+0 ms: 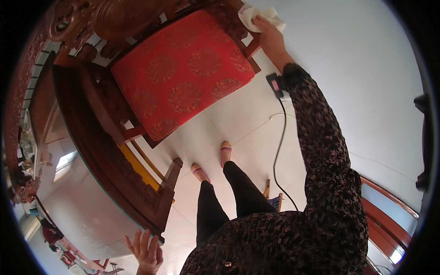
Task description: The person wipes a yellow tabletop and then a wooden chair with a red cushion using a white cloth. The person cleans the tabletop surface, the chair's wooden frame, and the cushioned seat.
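My right hand (pixel 271 39) reaches far forward, its fingers closed on a white cloth (pixel 259 17). The cloth is pressed against the right side of a dark carved wooden chair (pixel 253 47), near its armrest. On the chair's seat lies a red cushion (pixel 183 73) with round patterns. My left hand (pixel 145 253) is low on the left, fingers apart and empty, beside the near corner of a wooden table (pixel 158 215) with a glass top. Whether it touches the table I cannot tell.
A black cable (pixel 276 156) hangs from a small device (pixel 275 85) on my right wrist. A small folding stool (pixel 276 200) stands by my legs. The white wall (pixel 366 68) rises on the right, with a red-brown wooden cabinet (pixel 387 224) at the lower right.
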The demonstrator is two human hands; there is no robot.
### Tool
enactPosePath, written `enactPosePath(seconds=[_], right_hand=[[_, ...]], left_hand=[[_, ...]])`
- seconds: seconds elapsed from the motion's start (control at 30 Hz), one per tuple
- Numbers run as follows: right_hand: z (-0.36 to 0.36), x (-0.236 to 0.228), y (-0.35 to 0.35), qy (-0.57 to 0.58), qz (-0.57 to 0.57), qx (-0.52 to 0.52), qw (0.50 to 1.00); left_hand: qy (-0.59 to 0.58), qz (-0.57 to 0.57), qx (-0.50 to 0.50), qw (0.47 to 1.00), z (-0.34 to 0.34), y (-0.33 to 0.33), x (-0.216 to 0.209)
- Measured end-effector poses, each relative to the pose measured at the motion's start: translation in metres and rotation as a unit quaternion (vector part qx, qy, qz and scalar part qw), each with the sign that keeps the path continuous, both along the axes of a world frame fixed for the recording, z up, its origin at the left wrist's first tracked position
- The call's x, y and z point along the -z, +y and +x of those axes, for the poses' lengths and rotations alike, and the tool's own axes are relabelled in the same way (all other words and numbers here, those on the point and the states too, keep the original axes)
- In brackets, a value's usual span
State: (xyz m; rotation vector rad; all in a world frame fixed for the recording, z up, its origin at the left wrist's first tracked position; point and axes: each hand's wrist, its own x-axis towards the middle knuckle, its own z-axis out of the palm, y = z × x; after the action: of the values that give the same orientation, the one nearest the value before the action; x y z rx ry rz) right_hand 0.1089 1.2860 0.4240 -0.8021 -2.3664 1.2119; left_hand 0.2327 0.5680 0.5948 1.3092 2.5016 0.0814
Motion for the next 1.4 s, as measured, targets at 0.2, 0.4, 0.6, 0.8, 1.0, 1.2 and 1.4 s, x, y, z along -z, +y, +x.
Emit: enactPosePath(seconds=[0.2, 0.4, 0.6, 0.8, 1.0, 1.2, 1.4], right_hand=[[0.052, 0.049, 0.005, -0.081, 0.396, -0.14, 0.904], [0.139, 0.078, 0.022, -0.055, 0.018, 0.077, 0.995], [0.104, 0.164, 0.058, -0.113, 0.095, 0.212, 0.966], [0.062, 0.228, 0.027, -0.168, 0.166, 0.014, 0.972], [0.142, 0.228, 0.03, -0.207, 0.145, -0.106, 0.962], [0.151, 0.203, 0.05, -0.105, -0.229, 0.246, 0.936], [0.1, 0.222, 0.035, -0.184, 0.226, -0.104, 0.951]], left_hand=[[-0.093, 0.054, -0.064, 0.992, 0.001, 0.135, 0.001], [-0.123, 0.007, -0.074, 0.99, -0.034, 0.221, 0.09], [-0.088, 0.005, 0.01, 0.996, -0.104, 0.331, 0.224], [-0.071, -0.095, -0.006, 0.993, -0.162, 0.435, 0.336], [0.068, -0.184, 0.108, 0.975, -0.168, 0.427, 0.362], [0.009, -0.181, 0.159, 0.97, -0.186, 0.41, 0.348], [0.013, -0.21, 0.212, 0.954, -0.198, 0.409, 0.334]])
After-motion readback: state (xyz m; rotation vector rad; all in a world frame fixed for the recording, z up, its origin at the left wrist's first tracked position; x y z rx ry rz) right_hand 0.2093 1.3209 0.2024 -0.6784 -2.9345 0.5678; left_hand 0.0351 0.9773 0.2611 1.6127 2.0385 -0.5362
